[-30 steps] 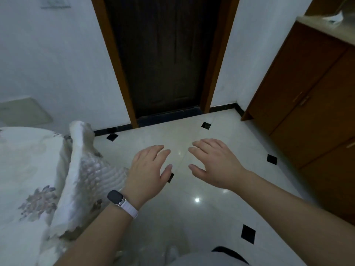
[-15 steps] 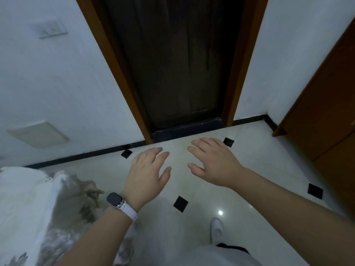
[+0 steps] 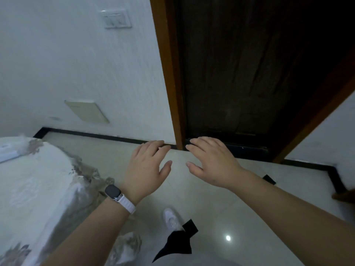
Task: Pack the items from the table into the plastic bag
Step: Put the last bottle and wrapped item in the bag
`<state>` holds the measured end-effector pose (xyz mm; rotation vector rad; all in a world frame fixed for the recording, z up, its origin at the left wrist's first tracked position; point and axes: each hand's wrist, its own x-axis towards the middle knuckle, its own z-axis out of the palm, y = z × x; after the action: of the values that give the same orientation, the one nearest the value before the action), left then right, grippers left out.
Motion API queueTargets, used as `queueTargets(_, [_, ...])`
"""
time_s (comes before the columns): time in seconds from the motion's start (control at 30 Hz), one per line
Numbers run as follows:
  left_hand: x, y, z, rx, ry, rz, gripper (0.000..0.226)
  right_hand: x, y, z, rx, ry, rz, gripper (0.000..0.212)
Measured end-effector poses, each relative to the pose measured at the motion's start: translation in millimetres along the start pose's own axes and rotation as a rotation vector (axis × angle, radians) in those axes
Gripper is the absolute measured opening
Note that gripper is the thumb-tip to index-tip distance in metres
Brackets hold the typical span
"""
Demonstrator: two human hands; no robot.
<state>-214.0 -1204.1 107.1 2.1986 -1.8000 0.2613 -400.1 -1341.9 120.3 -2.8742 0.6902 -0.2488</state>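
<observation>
Plastic bag, not in view, should be light, limp and slippery, so pinch its rim; left grip (image 3: pixel 148 169) and right grip (image 3: pixel 211 162) hover released, empty.

Two hands (image 3: pixel 148 169) (image 3: pixel 213 164), one wristwatch (image 3: pixel 112 191), one table (image 3: pixel 38 179), one door (image 3: pixel 249 73), one shoe (image 3: pixel 171 217), one wall switch (image 3: pixel 117 18).

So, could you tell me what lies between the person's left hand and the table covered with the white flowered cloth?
In the head view, only bare pale glossy floor tiles show between the left hand and the white flowered tablecloth.
</observation>
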Motion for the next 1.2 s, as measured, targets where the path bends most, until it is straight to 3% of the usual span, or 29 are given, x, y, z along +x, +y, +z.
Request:
queueTargets(0.27, [73.7, -133.6, 45.2, -0.055, 0.036, -0.166, 0.045, 176.7, 7.7, 31.6, -0.073, -0.106, -0.109, 0.055])
queueTargets(0.63, [139.1, -298.1, 28.9, 0.034, 0.161, -0.319, 0.041, 393.3, -45.7, 52.4, -0.084, -0.013, -0.373, 0.052])
queueTargets(0.93, [147.3, -405.9, 38.3, 0.157, 0.129, -0.600, 0.042, 552.5, -85.7, 109.3, 0.054, -0.024, -0.660, 0.054])
queueTargets(1.2, [186.5, -490.1, 25.1, 0.257, 0.061, -0.967, 0.046, 713.0, -137.4, 143.1, 0.139, -0.122, -0.876, 0.056])
